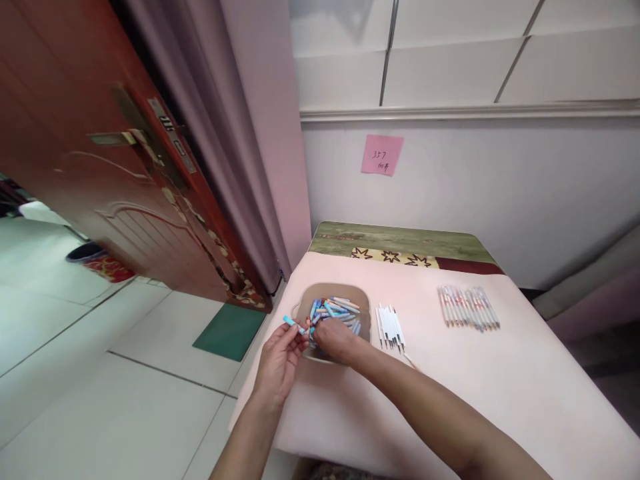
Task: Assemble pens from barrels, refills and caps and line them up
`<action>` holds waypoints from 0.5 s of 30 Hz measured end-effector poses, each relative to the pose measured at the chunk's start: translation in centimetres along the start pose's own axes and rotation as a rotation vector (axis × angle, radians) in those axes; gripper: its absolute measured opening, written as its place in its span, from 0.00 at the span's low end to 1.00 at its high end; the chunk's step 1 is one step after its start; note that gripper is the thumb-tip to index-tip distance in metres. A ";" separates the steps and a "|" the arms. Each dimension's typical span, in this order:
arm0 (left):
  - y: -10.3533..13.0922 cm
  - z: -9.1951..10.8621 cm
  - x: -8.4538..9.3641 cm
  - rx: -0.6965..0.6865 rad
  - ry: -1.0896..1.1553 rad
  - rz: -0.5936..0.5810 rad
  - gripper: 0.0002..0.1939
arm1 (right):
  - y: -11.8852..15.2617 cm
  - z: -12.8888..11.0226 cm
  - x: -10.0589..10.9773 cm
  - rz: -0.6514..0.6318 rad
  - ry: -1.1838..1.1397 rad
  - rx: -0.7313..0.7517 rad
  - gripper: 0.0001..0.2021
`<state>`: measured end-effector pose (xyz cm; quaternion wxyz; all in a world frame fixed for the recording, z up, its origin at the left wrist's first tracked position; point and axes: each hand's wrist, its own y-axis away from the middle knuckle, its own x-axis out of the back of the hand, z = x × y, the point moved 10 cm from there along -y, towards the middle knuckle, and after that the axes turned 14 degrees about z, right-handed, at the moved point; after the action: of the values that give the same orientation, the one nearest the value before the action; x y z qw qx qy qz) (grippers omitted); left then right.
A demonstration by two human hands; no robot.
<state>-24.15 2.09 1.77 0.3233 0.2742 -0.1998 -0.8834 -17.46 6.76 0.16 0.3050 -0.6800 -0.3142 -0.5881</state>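
Room w/ a white wall [450, 180] ahead; a pink note [382, 155] is stuck on it, beyond the beige bin [367, 327]. Well L of the bin stands a red-brown door [75, 100]. The bin sits on a table w/ a pale pink cover [525, 373] & holds a jumble of pens [342, 308], mostly blue & gray, some orange. My L hand [280, 357], at the bin's L rim, is clamped on a blue-ended pen [289, 321], pinched btwn thumb & fingers. My R hand [334, 339] is down in the bin among the pens; fingertips hidden, so can't tell if they grip anything. Just R of the bin: a row of thin white sticks [389, 327] w/ dark tips. Farther R of the bin: a row of clear-barreled pens [469, 308], side by side.
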 end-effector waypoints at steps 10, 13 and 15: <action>0.7 -1.0 -1.4 0.027 -0.020 -0.064 0.04 | -1.0 -0.7 -1.7 -0.004 0.017 0.074 0.14; 0.8 -1.0 -1.4 0.029 -0.012 -0.062 0.04 | -1.1 -0.8 -1.9 -0.015 0.009 0.069 0.14; 1.0 -1.2 -1.5 0.049 -0.004 -0.059 0.04 | -1.0 -0.9 -1.6 -0.014 -0.006 0.055 0.16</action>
<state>-22.07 2.21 1.90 0.2898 0.2859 -0.2138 -0.8880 -18.99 6.59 -1.30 0.3183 -0.6711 -0.3358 -0.5793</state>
